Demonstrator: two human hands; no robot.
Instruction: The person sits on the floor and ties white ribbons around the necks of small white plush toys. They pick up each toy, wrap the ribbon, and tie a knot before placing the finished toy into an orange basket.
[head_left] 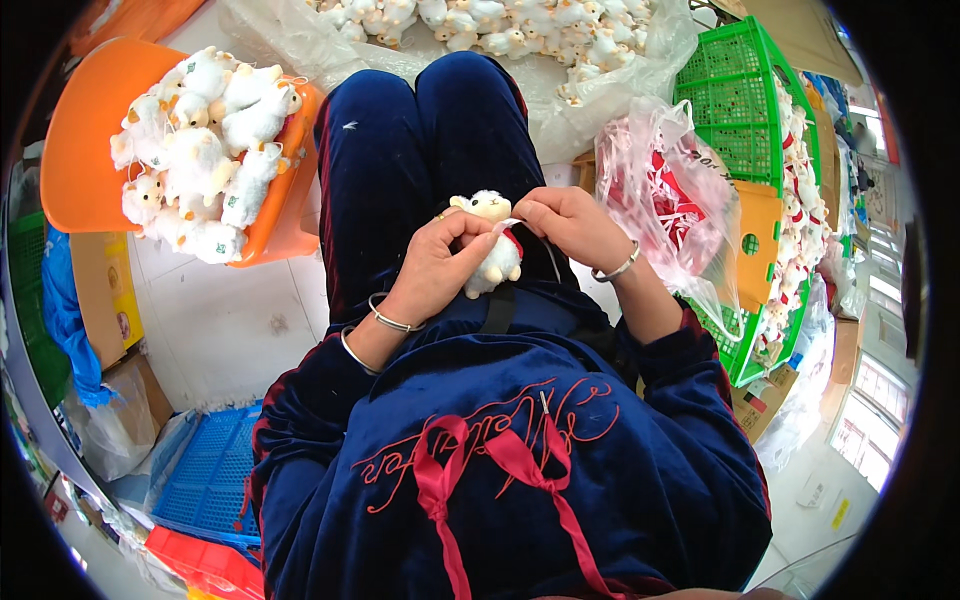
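Head view: I'm seeing the left hand [432,262] gripping a fluffy white plush lamb [492,243] at frame centre, upright, head pointing up; the right hand [568,222] is pinching its red neck ribbon [513,240]. More lambs are filling the orange chair [85,150], upper left.

orange chair [80,160] left, green crate [745,100] right

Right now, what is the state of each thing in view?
Plush toy: held over the lap in both hands.
Left hand: gripping the toy's body.
Right hand: pinching at the toy's neck.
Orange chair: piled with plush toys.
Green crate: tilted.
Plastic bag: open, crumpled.
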